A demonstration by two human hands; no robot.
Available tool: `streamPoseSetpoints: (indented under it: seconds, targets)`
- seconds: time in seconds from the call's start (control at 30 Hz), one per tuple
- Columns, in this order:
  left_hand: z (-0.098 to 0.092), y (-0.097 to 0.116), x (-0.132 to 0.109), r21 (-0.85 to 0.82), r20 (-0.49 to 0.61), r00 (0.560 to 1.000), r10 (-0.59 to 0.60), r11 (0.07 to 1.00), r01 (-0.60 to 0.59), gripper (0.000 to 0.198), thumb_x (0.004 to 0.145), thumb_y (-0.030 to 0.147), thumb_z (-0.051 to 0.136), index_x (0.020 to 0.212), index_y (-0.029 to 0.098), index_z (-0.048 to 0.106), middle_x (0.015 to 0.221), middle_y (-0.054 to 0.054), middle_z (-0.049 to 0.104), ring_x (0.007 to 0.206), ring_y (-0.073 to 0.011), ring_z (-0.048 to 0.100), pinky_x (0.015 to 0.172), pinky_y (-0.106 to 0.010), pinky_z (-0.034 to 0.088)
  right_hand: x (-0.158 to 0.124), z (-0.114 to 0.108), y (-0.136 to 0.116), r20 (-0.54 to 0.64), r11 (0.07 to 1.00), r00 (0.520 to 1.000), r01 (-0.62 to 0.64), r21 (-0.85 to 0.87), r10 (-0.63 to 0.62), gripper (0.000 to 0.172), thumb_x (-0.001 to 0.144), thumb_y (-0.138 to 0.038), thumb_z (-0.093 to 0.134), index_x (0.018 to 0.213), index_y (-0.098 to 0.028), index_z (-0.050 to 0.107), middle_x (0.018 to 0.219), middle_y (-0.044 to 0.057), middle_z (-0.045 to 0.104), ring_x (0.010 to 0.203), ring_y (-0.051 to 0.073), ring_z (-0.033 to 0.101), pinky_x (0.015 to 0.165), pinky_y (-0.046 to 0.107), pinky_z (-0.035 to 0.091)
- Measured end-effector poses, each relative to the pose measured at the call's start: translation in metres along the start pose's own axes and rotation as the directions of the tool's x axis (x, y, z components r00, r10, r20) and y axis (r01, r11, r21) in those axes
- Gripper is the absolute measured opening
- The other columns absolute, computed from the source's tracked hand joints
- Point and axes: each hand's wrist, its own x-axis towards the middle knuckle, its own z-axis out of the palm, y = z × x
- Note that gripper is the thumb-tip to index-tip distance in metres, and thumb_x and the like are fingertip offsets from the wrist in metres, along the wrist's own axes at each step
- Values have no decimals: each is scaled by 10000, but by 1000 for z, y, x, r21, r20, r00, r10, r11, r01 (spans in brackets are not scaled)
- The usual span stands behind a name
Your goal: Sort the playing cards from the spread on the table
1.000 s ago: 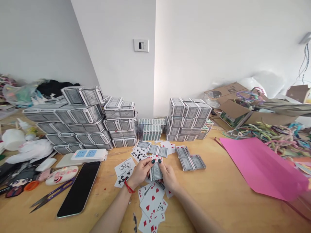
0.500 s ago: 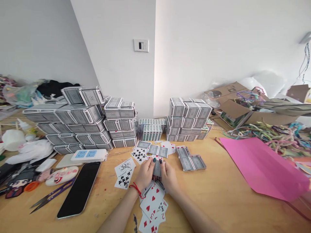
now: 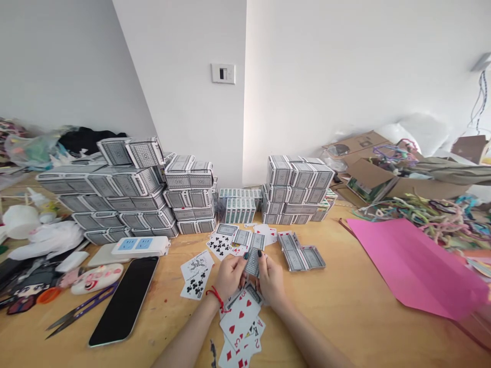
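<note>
My left hand and my right hand meet at the middle of the wooden table, both closed on a small stack of playing cards held back side towards me. A red cord circles my left wrist. Just below my hands lies a loose pile of face-up red cards. More loose cards are scattered beyond my fingers, and a joker and a club card lie to the left.
Stacks of boxed card decks stand at the back left, with another stack at the back right. An opened card box, a black phone, scissors, a power strip and pink paper lie around. Cardboard boxes with coloured strings fill the right.
My hands have shifted slightly away from me with the stack, and the stack tilts a little to the right.
</note>
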Motion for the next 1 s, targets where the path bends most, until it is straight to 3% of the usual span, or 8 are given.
streamPoseSetpoints:
  seconds: [0.07, 0.13, 0.27, 0.47, 0.67, 0.83, 1.0]
  targets:
    - [1, -1, 0, 70, -5, 999, 34, 997, -33, 388, 784, 440, 362, 481, 198, 364, 378, 48, 390, 337, -94, 389, 383, -223, 304, 2, -3, 1, 26, 997, 999, -40, 63, 38, 437, 796, -562, 303, 549, -208, 371, 349, -51, 403, 310, 97, 372, 339, 221, 237]
    - [2, -2, 0, 134, -58, 997, 56, 990, -48, 386, 789, 429, 355, 476, 201, 351, 375, 48, 379, 340, -96, 386, 394, -227, 305, 4, -4, 0, 128, 985, 990, -76, 154, 56, 414, 782, -569, 333, 601, -202, 391, 366, -55, 428, 295, 93, 381, 314, 210, 240]
    - [1, -5, 2, 186, -124, 990, 67, 982, -43, 389, 794, 436, 353, 482, 203, 352, 380, 49, 374, 357, -101, 398, 429, -232, 330, 7, -3, -4, 314, 935, 949, -110, 338, -2, 345, 753, -542, 432, 735, -198, 407, 421, -68, 471, 299, 82, 390, 322, 198, 281]
    - [-1, -5, 3, 102, 6, 995, 102, 990, -102, 343, 791, 432, 371, 536, 202, 371, 440, 45, 436, 383, -99, 422, 421, -224, 334, 12, -2, -3, 293, 910, 956, -133, 394, 13, 331, 736, -526, 473, 698, -203, 408, 404, -91, 380, 305, 63, 311, 326, 196, 234]
    - [-5, -10, 8, 49, 88, 995, 42, 998, -46, 324, 793, 443, 362, 597, 192, 425, 449, 27, 499, 347, -101, 445, 383, -224, 333, 10, -2, -1, 293, 908, 956, -112, 405, -13, 295, 747, -504, 467, 766, -213, 419, 486, -70, 407, 381, 81, 351, 378, 210, 294]
    - [-4, -9, 8, -45, 64, 997, 31, 999, -28, 289, 783, 432, 384, 616, 197, 404, 469, 32, 497, 383, -106, 472, 401, -226, 372, 13, -6, -4, 328, 906, 944, -122, 405, -20, 272, 748, -480, 474, 783, -211, 451, 464, -69, 404, 362, 83, 343, 368, 212, 280]
    - [-3, -7, 7, 21, -33, 999, 22, 1000, -21, 214, 783, 385, 378, 676, 204, 418, 470, 50, 469, 365, -99, 446, 389, -218, 348, 15, -7, -4, 358, 933, 934, -124, 337, -5, 291, 737, -484, 485, 733, -194, 466, 439, -63, 446, 315, 69, 342, 333, 198, 238]
